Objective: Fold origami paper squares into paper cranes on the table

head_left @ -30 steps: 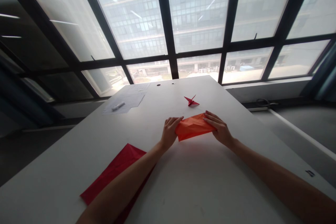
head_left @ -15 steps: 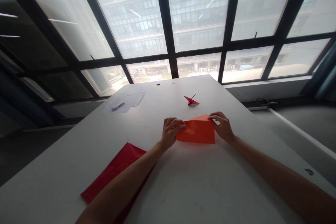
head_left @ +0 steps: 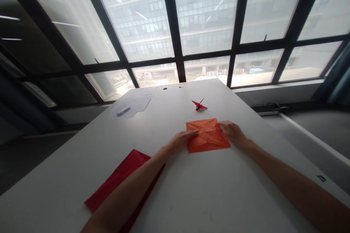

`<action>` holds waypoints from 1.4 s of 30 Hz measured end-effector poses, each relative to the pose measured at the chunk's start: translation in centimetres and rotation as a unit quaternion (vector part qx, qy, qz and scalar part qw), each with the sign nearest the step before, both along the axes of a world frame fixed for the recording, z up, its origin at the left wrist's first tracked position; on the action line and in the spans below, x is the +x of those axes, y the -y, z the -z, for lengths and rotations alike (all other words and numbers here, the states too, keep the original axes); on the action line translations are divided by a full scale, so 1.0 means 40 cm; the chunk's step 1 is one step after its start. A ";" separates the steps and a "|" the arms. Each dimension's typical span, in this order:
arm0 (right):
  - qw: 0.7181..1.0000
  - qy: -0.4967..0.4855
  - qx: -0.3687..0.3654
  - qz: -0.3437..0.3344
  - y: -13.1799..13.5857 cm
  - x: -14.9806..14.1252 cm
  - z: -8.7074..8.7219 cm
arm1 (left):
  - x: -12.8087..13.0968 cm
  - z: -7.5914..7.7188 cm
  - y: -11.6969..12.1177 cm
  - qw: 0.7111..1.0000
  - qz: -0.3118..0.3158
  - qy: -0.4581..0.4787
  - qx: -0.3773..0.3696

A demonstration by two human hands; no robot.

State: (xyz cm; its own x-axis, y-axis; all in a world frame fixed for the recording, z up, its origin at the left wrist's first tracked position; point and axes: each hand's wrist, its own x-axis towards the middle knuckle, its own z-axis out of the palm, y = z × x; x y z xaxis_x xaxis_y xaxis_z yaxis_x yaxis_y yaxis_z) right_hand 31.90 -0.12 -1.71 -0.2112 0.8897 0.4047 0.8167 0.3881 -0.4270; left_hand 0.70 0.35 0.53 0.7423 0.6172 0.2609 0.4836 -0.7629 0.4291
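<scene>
A creased orange paper square [head_left: 207,135] lies flat on the white table [head_left: 202,196]. My left hand [head_left: 181,140] rests at its left edge, fingers stretched flat with the tips on the paper. My right hand [head_left: 235,133] lies at the paper's right edge, fingers extended and touching it. Neither hand grips anything. A small red paper crane [head_left: 199,104] stands on the table just beyond the orange sheet.
A dark red paper sheet [head_left: 120,182] lies at the near left, partly under my left forearm. White papers with a marker [head_left: 123,110] sit at the far left corner. Large dark-framed windows rise behind the table; floor drops away on both sides.
The orange paper went from a folded, held-up shape to an unfolded square lying flat. Both hands released their pinch and now lie flat at its edges.
</scene>
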 end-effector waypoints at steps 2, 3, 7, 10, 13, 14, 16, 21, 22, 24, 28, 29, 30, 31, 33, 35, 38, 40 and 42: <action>0.999 -0.012 0.034 0.034 0.010 -0.012 -0.006 | 0.005 -0.002 0.001 1.000 -0.010 0.002 0.023; 0.998 -0.017 0.053 0.036 0.016 -0.021 -0.009 | 0.008 -0.003 0.002 0.999 -0.004 0.003 0.036; 0.997 0.027 0.041 -0.066 0.039 -0.061 -0.007 | 0.016 -0.005 0.002 0.997 0.028 0.019 0.069; 0.993 0.052 0.005 -0.110 0.039 -0.074 0.008 | 0.013 0.006 -0.008 0.996 0.008 0.024 0.083; 0.990 0.042 -0.013 -0.132 0.029 -0.069 0.021 | 0.005 0.025 -0.022 0.996 -0.023 0.008 0.087; 0.989 0.040 -0.018 -0.139 0.025 -0.065 0.024 | 0.004 0.031 -0.026 0.996 -0.025 -0.004 0.081; 0.988 0.042 -0.027 -0.144 0.019 -0.059 0.026 | 0.002 0.041 -0.032 0.997 -0.024 -0.028 0.061; 0.993 0.049 -0.041 -0.104 0.010 -0.048 0.029 | 0.005 0.045 -0.035 0.997 -0.043 -0.046 0.036; 0.993 0.047 -0.046 -0.098 0.008 -0.047 0.031 | 0.006 0.044 -0.035 0.997 -0.047 -0.046 0.035; 0.994 0.040 -0.053 -0.091 0.005 -0.045 0.035 | 0.008 0.042 -0.034 0.997 -0.054 -0.044 0.031; 0.995 0.042 -0.038 -0.080 0.009 -0.046 0.032 | 0.009 0.035 -0.029 0.997 -0.062 -0.032 0.028; 0.996 0.046 -0.028 -0.075 0.013 -0.048 0.028 | 0.009 0.033 -0.027 0.997 -0.064 -0.030 0.029; 0.996 0.048 -0.015 -0.071 0.019 -0.051 0.022 | 0.009 0.031 -0.025 0.997 -0.068 -0.028 0.033; 0.997 0.050 0.002 -0.065 0.027 -0.055 0.015 | 0.010 0.027 -0.023 0.996 -0.075 -0.028 0.039; 0.997 0.048 0.035 -0.054 0.044 -0.066 -0.001 | 0.011 0.020 -0.016 0.994 -0.094 -0.030 0.054; 0.996 0.048 0.049 -0.051 0.058 -0.076 -0.012 | 0.012 0.012 -0.010 0.991 -0.113 -0.035 0.068; 0.995 0.053 0.033 -0.075 0.061 -0.080 -0.013 | 0.013 0.004 -0.004 0.989 -0.124 -0.035 0.078; 0.995 0.042 0.025 -0.088 0.048 -0.072 -0.003 | 0.012 0.004 -0.005 0.988 -0.130 -0.025 0.080; 0.994 0.016 0.024 -0.105 0.030 -0.060 0.011 | 0.011 0.008 -0.010 0.986 -0.138 -0.004 0.089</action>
State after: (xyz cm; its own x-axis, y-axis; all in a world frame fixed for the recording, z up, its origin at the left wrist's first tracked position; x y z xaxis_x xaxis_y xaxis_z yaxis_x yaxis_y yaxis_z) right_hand 29.49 -1.33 -2.14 -0.4034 0.8047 0.4355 0.7289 0.5704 -0.3787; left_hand 1.16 0.76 0.19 0.5551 0.7413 0.3773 0.6862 -0.6645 0.2958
